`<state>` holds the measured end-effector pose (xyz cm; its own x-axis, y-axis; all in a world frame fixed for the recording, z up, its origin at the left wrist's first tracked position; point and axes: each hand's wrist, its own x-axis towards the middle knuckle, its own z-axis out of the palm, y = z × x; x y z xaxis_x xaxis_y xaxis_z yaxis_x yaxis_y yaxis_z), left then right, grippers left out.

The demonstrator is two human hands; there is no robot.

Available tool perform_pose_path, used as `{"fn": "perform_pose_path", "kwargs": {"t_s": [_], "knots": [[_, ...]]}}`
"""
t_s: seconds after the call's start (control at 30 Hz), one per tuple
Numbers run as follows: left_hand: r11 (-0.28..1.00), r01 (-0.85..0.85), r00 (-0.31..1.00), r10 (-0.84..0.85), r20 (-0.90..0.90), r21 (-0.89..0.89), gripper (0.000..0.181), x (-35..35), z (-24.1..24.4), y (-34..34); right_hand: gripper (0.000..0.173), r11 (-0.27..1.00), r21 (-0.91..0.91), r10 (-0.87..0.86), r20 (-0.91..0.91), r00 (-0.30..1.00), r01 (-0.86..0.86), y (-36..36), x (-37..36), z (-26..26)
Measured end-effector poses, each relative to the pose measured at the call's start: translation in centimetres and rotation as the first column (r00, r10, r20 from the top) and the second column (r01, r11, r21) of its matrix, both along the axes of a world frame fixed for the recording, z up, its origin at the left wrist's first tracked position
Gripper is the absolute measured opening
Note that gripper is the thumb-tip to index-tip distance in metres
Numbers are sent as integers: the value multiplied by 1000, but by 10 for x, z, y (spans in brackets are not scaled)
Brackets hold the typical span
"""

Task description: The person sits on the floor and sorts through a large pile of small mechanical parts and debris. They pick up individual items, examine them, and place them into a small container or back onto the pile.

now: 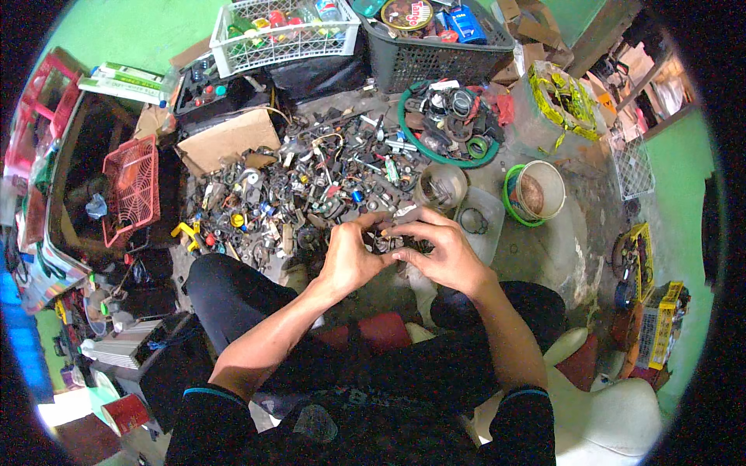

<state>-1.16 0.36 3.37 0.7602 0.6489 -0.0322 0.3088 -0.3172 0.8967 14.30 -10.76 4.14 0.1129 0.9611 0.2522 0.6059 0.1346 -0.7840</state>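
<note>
Both hands meet in front of me, above the near right edge of a heap of small mixed parts (pixel 280 198). My left hand (pixel 354 256) and my right hand (pixel 437 247) hold a small dark part (pixel 389 240) between their fingertips. The fingers cover much of it, so its exact kind cannot be told. Just beyond my right hand stands a round translucent tub (pixel 441 185) with several thin metal pieces inside. A clear plastic tray (pixel 489 215) lies beside it, with a dark ring in it.
Right of the tray are a white bucket (pixel 551 180) and a green-rimmed tub (pixel 513 204). A green-rimmed round basin (pixel 408 137) full of parts sits farther back. A white crate (pixel 285 49) and a grey basket (pixel 431 61) line the wall. At left leans a red plastic basket (pixel 133 189).
</note>
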Motion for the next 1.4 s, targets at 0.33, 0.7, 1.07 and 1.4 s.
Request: {"fn": "perform_pose_path", "kwargs": {"t_s": [0.33, 0.7, 1.07, 1.4], "knots": [[996, -88, 993, 87, 76, 17, 42, 2, -9, 2, 22, 971, 79, -223, -32, 974, 225, 3, -7, -2], [988, -58, 993, 42, 107, 146, 41, -2, -11, 1, 16, 840, -156, -521, -504, 689, 520, 5, 11, -12], [967, -102, 988, 71, 138, 233, 40, 0, -16, 3, 21, 798, -413, -237, 454, 859, 438, -13, 49, -34], [970, -87, 991, 61, 118, 228, 40, 1, -15, 3, 24, 730, -408, -270, 565, 780, 548, -8, 50, -24]]}}
